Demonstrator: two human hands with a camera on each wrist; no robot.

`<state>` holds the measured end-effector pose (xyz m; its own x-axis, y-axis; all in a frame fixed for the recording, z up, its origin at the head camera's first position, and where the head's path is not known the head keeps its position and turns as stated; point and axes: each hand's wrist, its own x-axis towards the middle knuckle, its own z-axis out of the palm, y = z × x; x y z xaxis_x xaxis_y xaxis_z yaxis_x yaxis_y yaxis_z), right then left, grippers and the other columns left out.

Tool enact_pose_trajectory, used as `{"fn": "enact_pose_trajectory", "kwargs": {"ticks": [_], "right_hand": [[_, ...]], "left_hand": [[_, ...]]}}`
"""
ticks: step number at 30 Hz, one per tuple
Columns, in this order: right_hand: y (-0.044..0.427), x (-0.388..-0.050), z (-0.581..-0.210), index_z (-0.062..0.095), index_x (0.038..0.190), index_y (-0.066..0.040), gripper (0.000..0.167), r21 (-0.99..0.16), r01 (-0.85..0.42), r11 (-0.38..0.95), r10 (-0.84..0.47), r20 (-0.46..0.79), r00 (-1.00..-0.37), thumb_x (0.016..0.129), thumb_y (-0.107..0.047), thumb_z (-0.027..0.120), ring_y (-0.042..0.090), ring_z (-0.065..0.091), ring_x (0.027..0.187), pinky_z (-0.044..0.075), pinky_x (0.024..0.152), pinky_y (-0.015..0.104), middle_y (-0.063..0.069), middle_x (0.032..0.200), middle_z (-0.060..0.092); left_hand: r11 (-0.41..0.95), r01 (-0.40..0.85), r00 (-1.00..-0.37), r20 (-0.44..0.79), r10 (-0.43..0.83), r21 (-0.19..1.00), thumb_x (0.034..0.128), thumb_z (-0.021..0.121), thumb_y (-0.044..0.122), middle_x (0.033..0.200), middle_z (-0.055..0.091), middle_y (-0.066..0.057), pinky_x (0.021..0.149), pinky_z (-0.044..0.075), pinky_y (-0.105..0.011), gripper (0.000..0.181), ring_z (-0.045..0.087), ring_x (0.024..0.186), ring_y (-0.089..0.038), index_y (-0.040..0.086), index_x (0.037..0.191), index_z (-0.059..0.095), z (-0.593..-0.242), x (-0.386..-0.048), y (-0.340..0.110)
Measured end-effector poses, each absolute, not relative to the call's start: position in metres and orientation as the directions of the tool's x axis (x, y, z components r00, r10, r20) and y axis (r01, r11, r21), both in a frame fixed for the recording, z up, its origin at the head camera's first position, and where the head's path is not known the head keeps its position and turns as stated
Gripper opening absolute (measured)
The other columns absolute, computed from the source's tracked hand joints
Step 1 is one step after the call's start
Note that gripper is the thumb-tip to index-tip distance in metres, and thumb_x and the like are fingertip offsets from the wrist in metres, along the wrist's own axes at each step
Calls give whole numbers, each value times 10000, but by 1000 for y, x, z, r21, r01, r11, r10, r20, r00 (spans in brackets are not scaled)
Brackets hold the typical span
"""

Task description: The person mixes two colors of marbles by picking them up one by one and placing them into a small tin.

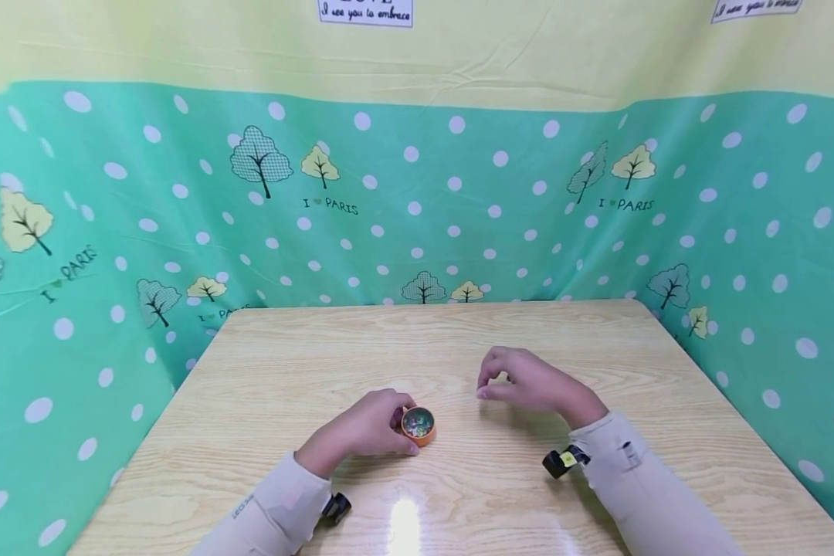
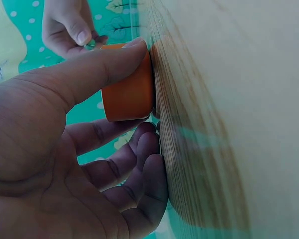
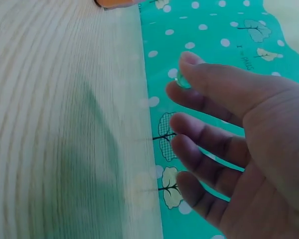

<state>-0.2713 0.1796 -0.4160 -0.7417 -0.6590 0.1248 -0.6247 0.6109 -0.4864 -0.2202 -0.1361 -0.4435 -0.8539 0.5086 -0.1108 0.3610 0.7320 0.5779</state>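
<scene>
A small round orange container [image 1: 419, 441] stands on the table, holding shiny greenish and mixed-colour pieces too small to tell apart. My left hand [image 1: 370, 426] grips its side between thumb and fingers; in the left wrist view the thumb presses on the orange wall [image 2: 127, 97], and the curled lower fingers rest by the tabletop. To the right and farther back, my right hand [image 1: 528, 380] is raised above the table, apart from the container. Between its thumb and forefinger it pinches a small clear green glass marble [image 3: 182, 80], mostly covered by the fingertips. Its other fingers are loosely bent.
The light wood-grain table [image 1: 306, 347] reflects a bright light near its front. A green and yellow printed cloth [image 1: 452, 208] stands round the back and both sides. Black wrist cameras [image 1: 557, 463] sit on both sleeves.
</scene>
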Motion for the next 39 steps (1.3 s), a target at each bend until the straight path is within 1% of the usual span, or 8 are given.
{"fn": "enact_pose_trajectory", "kwargs": {"ticks": [3, 9, 13, 17, 22, 28, 33, 39], "right_hand": [[175, -270, -417, 729, 928, -323, 47, -491, -630, 602, -648, 160, -744, 954, -348, 758, 224, 643, 1013, 516, 834, 373, -115, 1057, 629], [168, -268, -418, 748, 979, -293, 55, -526, -607, 596, -612, 192, -767, 942, -320, 778, 267, 640, 1052, 534, 852, 487, -115, 1085, 617], [165, -266, -418, 752, 991, -290, 64, -525, -613, 590, -603, 219, -767, 940, -314, 781, 258, 640, 1039, 532, 861, 503, -116, 1084, 616], [161, -264, -417, 767, 1018, -280, 83, -509, -644, 571, -611, 261, -748, 940, -304, 781, 229, 642, 1029, 537, 863, 477, -107, 1090, 625], [154, -262, -419, 783, 1047, -266, 120, -479, -680, 555, -620, 307, -722, 937, -316, 782, 147, 625, 1010, 537, 869, 430, -106, 1085, 631], [144, -257, -423, 792, 1064, -255, 145, -478, -666, 573, -612, 292, -735, 935, -321, 784, 202, 628, 1048, 530, 927, 439, -96, 1092, 618], [134, -250, -424, 799, 1077, -237, 174, -451, -673, 587, -615, 293, -733, 937, -337, 779, 114, 590, 1044, 518, 932, 387, -96, 1098, 615], [126, -243, -423, 804, 1068, -250, 164, -450, -673, 588, -603, 311, -735, 924, -330, 794, 100, 591, 1044, 524, 929, 382, -92, 1097, 621]], "left_hand": [[731, 359, -854, -112, 508, 579, 760, 932, 350, 944, 619, 53, 746, 478, -308, 505, 556, 832, -130, 155, 1155, 684, -443, -220, -136], [732, 368, -854, -103, 510, 574, 758, 933, 349, 933, 615, 55, 736, 473, -302, 503, 551, 823, -129, 153, 1151, 688, -444, -221, -136], [733, 375, -852, -99, 513, 568, 758, 931, 358, 936, 616, 50, 736, 472, -303, 511, 549, 824, -130, 150, 1155, 686, -445, -221, -137], [730, 373, -851, -103, 515, 573, 757, 932, 368, 941, 628, 52, 746, 478, -304, 523, 559, 827, -123, 146, 1162, 685, -447, -222, -137], [731, 374, -852, -100, 513, 571, 757, 933, 371, 945, 635, 47, 748, 479, -307, 522, 561, 829, -125, 146, 1158, 686, -448, -222, -137], [731, 376, -853, -95, 513, 569, 754, 932, 359, 936, 639, 48, 734, 481, -303, 530, 562, 818, -122, 132, 1167, 690, -446, -221, -137], [728, 375, -851, -100, 516, 574, 753, 933, 351, 927, 645, 51, 722, 481, -300, 524, 564, 806, -117, 129, 1162, 693, -444, -221, -137], [727, 381, -849, -96, 520, 572, 754, 929, 355, 908, 645, 55, 711, 475, -298, 508, 558, 789, -118, 132, 1145, 694, -443, -222, -138]]}}
